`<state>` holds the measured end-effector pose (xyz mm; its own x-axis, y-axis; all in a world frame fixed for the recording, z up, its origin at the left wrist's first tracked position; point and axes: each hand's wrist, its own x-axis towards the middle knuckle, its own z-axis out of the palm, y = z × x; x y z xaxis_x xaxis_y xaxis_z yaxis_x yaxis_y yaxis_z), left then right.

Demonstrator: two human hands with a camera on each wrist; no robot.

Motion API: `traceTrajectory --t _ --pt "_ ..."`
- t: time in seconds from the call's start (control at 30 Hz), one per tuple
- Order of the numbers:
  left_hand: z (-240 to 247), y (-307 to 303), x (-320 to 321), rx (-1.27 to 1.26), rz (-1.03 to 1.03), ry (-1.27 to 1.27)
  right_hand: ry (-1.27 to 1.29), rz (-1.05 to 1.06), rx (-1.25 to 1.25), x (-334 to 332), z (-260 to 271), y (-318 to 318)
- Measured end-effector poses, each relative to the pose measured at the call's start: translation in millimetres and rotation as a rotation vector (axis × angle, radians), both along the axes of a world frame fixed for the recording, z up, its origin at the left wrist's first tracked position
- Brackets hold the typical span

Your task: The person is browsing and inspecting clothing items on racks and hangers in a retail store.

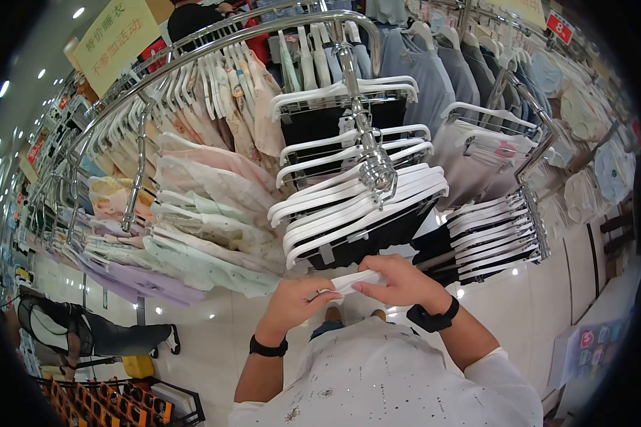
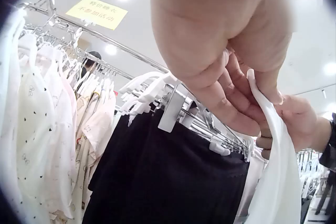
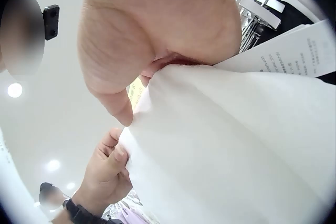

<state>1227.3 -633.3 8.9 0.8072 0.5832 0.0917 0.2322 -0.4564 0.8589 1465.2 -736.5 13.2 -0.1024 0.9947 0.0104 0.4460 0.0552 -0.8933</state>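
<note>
A white cloth garment [image 1: 354, 282] [image 3: 220, 140] is stretched between the two hands in front of the wearer's chest. Its upper edge is pinched by the left hand [image 1: 292, 302] [image 2: 210, 29] between thumb and fingers. The right hand [image 1: 400, 282] [image 3: 157, 24] grips the same edge a short way along, thumb on the near side. In the right wrist view the cloth hangs down broad and smooth, and a white printed paper tag [image 3: 286, 53] shows beside the right hand. Just beyond the hands hang black garments [image 1: 345, 249] [image 2: 163, 171] on white clip hangers [image 1: 360, 213].
A chrome rack arm [image 1: 363, 128] juts toward the wearer above the hands. Pale printed clothes [image 1: 199, 206] crowd the left rail, and more white hangers [image 1: 491, 228] stack at the right. A person [image 1: 85, 327] stands at far left, near a black-and-orange display [image 1: 107, 406].
</note>
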Motion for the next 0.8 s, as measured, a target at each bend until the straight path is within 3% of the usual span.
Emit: traceTrajectory --t 0.23,0.43,0.5,0.7,0.8 --pt "-5.6 13.9 2.9 0.113 -0.058 -0.167 -0.157 0.044 0.163 9.9 -3.6 -2.5" --pt "-14.4 21.9 -0.7 -0.082 -0.084 -0.099 -0.145 0.064 0.171 10.0 -9.0 0.5" --pt "-21.0 18.2 0.3 -0.209 -0.01 -0.104 -0.089 0.037 0.132 7.6 -3.1 2.0" --pt "-33.7 14.0 -0.3 -0.087 0.058 -0.17 -0.25 0.009 0.109 7.8 -6.2 9.3" --pt "-41.7 16.1 -6.2 -0.152 0.07 -0.157 -0.248 0.002 0.119 7.1 -12.2 9.5"
